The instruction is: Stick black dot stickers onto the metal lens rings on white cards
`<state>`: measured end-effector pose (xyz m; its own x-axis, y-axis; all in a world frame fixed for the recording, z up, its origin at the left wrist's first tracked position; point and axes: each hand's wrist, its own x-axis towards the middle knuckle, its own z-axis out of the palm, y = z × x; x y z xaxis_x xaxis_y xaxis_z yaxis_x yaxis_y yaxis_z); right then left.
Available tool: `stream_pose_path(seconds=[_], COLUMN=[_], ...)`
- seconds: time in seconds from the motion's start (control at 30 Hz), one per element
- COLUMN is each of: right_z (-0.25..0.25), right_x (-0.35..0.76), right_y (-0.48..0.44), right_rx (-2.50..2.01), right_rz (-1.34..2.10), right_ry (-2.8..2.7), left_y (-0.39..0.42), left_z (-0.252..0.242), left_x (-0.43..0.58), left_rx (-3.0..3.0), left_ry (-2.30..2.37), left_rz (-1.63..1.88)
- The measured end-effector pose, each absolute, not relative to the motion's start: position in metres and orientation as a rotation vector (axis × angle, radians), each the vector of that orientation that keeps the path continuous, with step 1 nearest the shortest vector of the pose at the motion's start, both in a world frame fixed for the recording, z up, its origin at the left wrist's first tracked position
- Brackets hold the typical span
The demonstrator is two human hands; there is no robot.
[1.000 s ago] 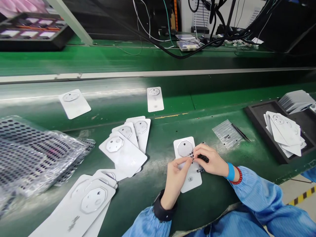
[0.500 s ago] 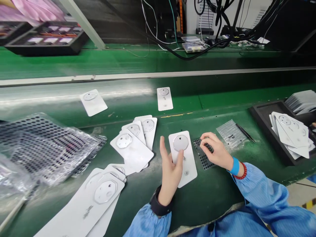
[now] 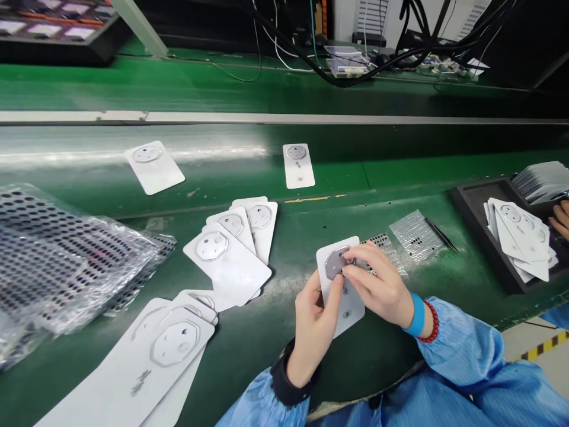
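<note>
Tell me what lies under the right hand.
Partly under the right hand lie a white panel, held by the left hand, and a black-dotted sheet. Their parts covered by that hand cannot be seen.

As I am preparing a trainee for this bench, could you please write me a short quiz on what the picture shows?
1. True or false: the black tweezers lie inside the black tray.

2. Multiple choice: which of the person's wrists wears the blue band?
A) the left
B) the right
C) neither

3. Short answer: what is in the grip of the person's left hand?

Key:
1. False; they lie outside it, to its left in the picture.
2. B.
3. A white panel with rounded corners.
</note>
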<state>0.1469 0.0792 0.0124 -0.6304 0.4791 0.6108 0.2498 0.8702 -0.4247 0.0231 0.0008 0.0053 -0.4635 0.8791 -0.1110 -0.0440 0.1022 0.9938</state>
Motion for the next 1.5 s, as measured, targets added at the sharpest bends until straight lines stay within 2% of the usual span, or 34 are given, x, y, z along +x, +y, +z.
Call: stream_pose_path(seconds=[0.13,0.33,0.63,0.87,0.97,1.13,1.5], right_z=[0.011,0.013,0.009,-0.032,-0.042,-0.017,-0.004], right_x=[0.152,0.157,0.161,0.207,0.212,0.203,0.194], right_y=[0.072,0.075,0.075,0.103,0.103,0.09,0.078], right_rx=[-0.464,-0.467,-0.702,-0.891,-0.866,-0.745,-0.612], right_rz=[0.288,0.621,0.723,0.487,0.435,0.452,0.365], right_ry=[-2.306,-2.194,-2.069,-2.468,-2.46,-2.236,-2.373], left_y=[0.001,0.0,0.002,0.002,0.006,0.01,0.008], left_z=[0.008,0.011,0.004,-0.004,-0.009,-0.021,-0.014], left_x=[0.022,0.022,0.018,-0.011,-0.019,-0.005,0.006], left_rx=[0.803,0.762,0.785,0.579,0.606,0.868,0.75], left_ry=[1.625,1.629,1.714,1.91,1.939,1.734,1.456], left_rz=[1.498,1.5,1.475,1.5,1.551,1.25,1.245])
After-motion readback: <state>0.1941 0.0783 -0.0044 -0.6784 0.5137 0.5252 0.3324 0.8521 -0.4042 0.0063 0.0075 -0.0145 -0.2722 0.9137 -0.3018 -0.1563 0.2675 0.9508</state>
